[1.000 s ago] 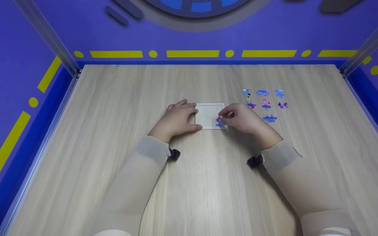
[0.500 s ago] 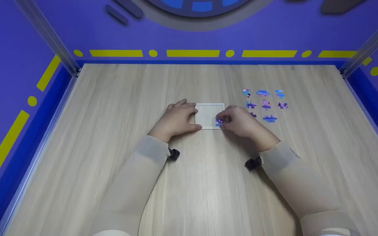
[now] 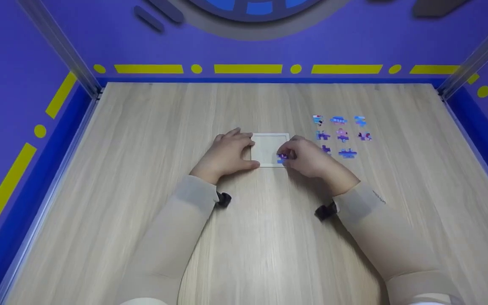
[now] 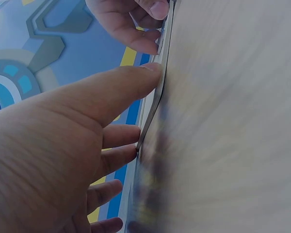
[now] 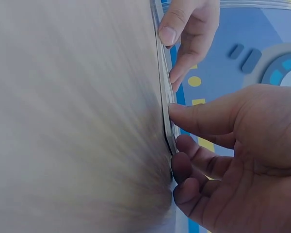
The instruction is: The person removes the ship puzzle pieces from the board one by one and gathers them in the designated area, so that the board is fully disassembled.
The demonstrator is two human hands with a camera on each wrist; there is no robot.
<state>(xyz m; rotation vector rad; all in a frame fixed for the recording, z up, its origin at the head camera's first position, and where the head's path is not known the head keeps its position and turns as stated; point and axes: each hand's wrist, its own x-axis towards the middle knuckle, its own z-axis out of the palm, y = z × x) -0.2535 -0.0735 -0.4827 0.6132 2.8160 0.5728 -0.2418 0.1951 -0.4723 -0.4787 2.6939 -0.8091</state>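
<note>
In the head view a white rectangular puzzle frame [image 3: 269,135] lies mid-table. My left hand [image 3: 228,155] rests along its left side, thumb at the near corner and fingertips by the far corner; the fingers look fairly straight. A purple and blue jigsaw piece [image 3: 281,158] sits in the near right corner of the frame. My right hand [image 3: 306,156] holds this piece between thumb and curled fingers, which partly cover it. From the right wrist, the right thumb [image 5: 203,116] appears at the frame's edge [image 5: 167,114]. The left thumb [image 4: 121,90] touches the edge in the left wrist view.
Several loose jigsaw pieces lie right of the frame, among them a blue one [image 3: 338,120], a pink one [image 3: 342,134] and a purple one [image 3: 347,153]. Another piece [image 3: 325,150] is partly hidden behind my right hand. Blue walls [image 3: 244,51] border the wooden table [image 3: 244,237].
My right hand has shifted slightly left and lower over the jigsaw piece, uncovering part of a loose piece behind it. The left hand and the frame stay in place.
</note>
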